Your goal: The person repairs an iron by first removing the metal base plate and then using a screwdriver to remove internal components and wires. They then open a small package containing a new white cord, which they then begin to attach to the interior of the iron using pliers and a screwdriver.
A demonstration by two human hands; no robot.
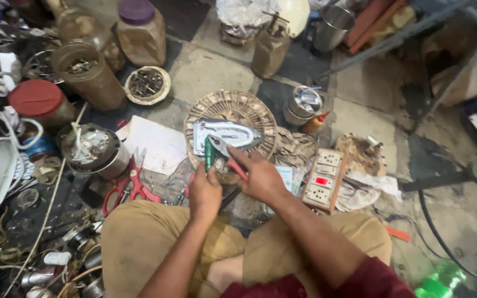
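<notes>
A grimy grey stone floor (pixel 211 66) is seen across the frame, crossed by joints. Jars (pixel 89 74) (brown, dusty) are crowded at the upper left. A metal frame (pixel 415 27) is set at the upper right. Light is dim.

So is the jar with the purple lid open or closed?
Closed. The purple lid sits flat on top of the brown jar, covering its whole mouth.
</notes>
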